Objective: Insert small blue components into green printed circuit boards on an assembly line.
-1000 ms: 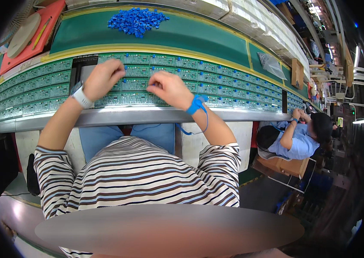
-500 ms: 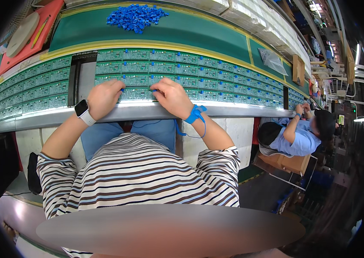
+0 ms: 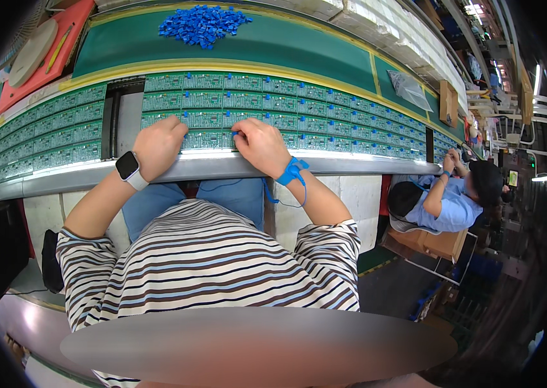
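- Circuit boards point(image 3: 202, 99): green, finely speckled pale, dotted with blue components.
- Heap of small parts point(image 3: 203, 26): solid bright blue.
- Counter point(image 3: 312, 55): plain green, lined with yellow tape point(image 3: 374, 74).
- Shirt nearest me point(image 3: 215, 271): cream, horizontal stripes in dark brown, navy, light blue.
- Jeans point(image 3: 233, 200): faded blue.
- Watch point(image 3: 127, 165): black face, whitish band.
- Wrist strap point(image 3: 293, 169): vivid blue.
- Shirt of the worker along the line point(image 3: 451, 213): light blue.
- Slab point(image 3: 83, 16): coral red.
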The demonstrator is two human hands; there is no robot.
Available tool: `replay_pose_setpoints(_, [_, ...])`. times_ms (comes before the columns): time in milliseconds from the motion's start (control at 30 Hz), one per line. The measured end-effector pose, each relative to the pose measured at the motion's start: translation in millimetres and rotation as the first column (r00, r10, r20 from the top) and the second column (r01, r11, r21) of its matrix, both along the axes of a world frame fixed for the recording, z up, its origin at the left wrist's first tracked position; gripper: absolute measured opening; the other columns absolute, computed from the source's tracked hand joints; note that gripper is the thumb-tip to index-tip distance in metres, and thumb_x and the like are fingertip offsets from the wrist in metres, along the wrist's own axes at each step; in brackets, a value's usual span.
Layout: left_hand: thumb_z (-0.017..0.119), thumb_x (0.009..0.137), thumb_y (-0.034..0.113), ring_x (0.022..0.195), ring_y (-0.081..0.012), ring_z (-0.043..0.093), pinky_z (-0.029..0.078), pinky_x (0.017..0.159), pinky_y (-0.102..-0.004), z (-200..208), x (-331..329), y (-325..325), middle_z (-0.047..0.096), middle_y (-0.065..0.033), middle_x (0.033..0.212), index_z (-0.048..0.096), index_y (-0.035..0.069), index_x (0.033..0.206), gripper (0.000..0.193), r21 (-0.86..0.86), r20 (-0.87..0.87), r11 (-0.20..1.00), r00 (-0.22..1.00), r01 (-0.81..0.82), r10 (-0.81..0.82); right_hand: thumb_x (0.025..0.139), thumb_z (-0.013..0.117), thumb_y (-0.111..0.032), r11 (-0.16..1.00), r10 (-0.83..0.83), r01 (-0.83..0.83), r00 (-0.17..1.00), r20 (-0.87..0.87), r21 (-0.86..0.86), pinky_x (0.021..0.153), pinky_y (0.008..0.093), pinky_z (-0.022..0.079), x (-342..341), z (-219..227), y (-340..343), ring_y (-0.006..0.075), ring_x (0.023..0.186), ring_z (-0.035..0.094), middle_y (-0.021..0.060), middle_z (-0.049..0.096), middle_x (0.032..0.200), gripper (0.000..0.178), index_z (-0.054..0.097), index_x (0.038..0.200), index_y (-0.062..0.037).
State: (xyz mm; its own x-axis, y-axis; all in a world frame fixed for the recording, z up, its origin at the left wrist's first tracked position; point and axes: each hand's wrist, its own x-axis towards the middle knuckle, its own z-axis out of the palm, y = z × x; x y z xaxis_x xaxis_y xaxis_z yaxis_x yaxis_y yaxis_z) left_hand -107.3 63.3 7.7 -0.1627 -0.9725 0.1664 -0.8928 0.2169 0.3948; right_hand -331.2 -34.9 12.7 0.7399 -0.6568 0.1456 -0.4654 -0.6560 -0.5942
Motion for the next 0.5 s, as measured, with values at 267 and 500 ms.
replay_pose_setpoints(267, [0.059, 0.074, 0.004, 0.076, -0.0290, 0.058, 0.049, 0.062, -0.0376, -1, 0, 2, 0.056, -0.0095, 0.082, 0.058, 0.005, 0.088, 0.014, -0.018, 0.049, 1.000, 0.999, -0.005, 0.006, 0.077, 0.060, -0.008, 0.998, 0.033, -0.034, 0.999, -0.019, -0.053, 0.061, 0.0383, 0.049, 4, 0, -2, 0.0294, 0.068, 0.060, 0.0115, 0.059, 0.078, 0.010, 0.062, 0.085, -0.0029])
replay_pose_setpoints(500, [0.062, 0.073, 0.008, 0.080, -0.0312, 0.057, 0.049, 0.067, -0.0395, 23, 36, 27, 0.057, -0.0116, 0.086, 0.054, 0.005, 0.102, 0.030, -0.122, 0.030, 0.974, 0.980, -0.191, 0.196, 0.074, 0.059, -0.009, 1.000, 0.014, -0.014, 0.999, -0.049, -0.006, 0.062, 0.0408, 0.049, 5, -2, -4, 0.0298, 0.071, 0.059, 0.0103, 0.057, 0.076, 0.007, 0.062, 0.079, -0.0054])
